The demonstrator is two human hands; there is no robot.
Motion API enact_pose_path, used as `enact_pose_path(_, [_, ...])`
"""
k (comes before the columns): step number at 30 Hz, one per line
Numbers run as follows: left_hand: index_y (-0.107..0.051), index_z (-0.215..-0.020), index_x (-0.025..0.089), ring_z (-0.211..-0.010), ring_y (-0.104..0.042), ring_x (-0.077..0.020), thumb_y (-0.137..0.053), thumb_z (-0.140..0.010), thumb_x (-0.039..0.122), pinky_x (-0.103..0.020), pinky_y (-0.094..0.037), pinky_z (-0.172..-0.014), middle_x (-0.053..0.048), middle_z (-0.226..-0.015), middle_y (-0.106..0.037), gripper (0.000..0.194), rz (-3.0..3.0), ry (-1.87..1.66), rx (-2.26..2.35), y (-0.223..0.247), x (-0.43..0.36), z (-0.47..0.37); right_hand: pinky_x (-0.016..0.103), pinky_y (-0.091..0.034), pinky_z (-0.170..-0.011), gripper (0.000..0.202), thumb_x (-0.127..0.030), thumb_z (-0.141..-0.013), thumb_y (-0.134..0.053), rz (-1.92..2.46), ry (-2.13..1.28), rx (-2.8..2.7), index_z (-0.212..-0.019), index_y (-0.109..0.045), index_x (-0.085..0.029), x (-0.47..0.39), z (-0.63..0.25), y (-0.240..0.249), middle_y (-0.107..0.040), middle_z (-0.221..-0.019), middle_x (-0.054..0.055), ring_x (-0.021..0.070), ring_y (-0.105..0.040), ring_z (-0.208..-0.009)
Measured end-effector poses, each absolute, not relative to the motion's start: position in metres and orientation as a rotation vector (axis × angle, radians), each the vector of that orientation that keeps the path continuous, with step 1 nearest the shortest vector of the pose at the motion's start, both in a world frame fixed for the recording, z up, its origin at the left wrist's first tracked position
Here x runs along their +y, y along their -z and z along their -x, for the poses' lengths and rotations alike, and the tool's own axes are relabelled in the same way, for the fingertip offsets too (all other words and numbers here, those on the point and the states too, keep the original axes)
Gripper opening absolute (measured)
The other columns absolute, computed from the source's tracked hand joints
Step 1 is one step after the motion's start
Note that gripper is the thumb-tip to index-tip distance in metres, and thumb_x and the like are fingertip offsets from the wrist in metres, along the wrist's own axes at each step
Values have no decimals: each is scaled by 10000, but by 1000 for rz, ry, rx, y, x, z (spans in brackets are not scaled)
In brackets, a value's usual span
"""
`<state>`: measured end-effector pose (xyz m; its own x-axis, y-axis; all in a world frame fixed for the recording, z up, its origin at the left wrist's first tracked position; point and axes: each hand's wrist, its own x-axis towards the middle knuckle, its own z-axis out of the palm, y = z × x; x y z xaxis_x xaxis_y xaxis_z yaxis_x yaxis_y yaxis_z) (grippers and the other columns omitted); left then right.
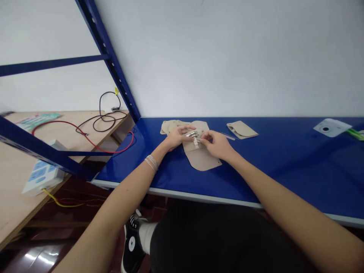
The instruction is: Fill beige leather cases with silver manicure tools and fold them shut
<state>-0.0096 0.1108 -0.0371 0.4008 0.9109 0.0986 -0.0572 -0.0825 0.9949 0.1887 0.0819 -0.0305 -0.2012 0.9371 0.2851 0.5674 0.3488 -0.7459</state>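
A beige sheet with rounded ends (202,161) lies flat on the blue table in front of me. Silvery metal pieces (192,134) sit on its upper part, and my left hand (176,138) grips them between thumb and fingers. A small whitish piece (196,143) stands out just below the metal. From the other side, my right hand (215,143) pinches at the metal's edge; the fingertips hide what they hold. Several beige pieces (170,126) overlap behind my left hand. Thin narrow strips (228,136) lie beyond my right hand.
A folded beige piece (243,129) lies right of centre, and a white card with a black circle (331,127) farther right. Blue rack posts (109,57) rise at left. Past them, a wooden table (17,151) carries a power strip (42,175), a red cable (71,124) and black cables.
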Motion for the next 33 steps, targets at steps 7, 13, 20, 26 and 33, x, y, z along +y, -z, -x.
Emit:
enact_pose_path(7, [-646, -1048, 145, -840, -654, -167, -791, -581, 123, -367, -478, -897, -54, -921, -707, 490, -1360, -1016, 864, 37, 111, 8, 304, -451, -665, 152, -297, -732, -695, 1291, -1001, -1494, -748, -602, -178, 80, -184, 37, -664, -738, 37, 172, -604, -686])
enact_pose_path(13, [-649, -1009, 142, -796, -656, -171, -787, -572, 124, -362, -487, -848, -42, -858, -701, 459, -1294, -1018, 878, 36, 112, 7, 300, -483, -668, 392, -475, -591, -807, 1183, -1090, -1311, -727, -581, -185, 77, -180, 37, -637, -683, 16, 159, -602, -663])
enact_pose_path(20, [-643, -957, 139, -782, -654, -168, -819, -519, 105, -369, -479, -858, -29, -820, -707, 472, -1209, -1028, 812, 34, 110, 8, 312, -479, -653, 328, -427, -642, -778, 1057, -931, -1663, -755, -571, -199, 79, -192, 32, -641, -718, 21, 164, -584, -654])
enact_pose_path(26, [-624, -1015, 137, -746, -662, -162, -836, -527, 139, -368, -493, -831, -34, -825, -705, 532, -1246, -980, 802, 34, 109, 10, 347, -479, -741, 108, -293, -747, -673, 1010, -561, -1995, -819, -646, -216, 80, -202, 26, -700, -891, 49, 203, -620, -767])
enact_pose_path(33, [-637, -1007, 138, -739, -652, -155, -791, -546, 96, -341, -491, -788, -41, -844, -711, 488, -1285, -949, 828, 32, 107, 9, 357, -439, -763, 164, -212, -836, -581, 932, -294, -2203, -905, -730, -220, 81, -203, 26, -723, -972, 68, 227, -638, -847])
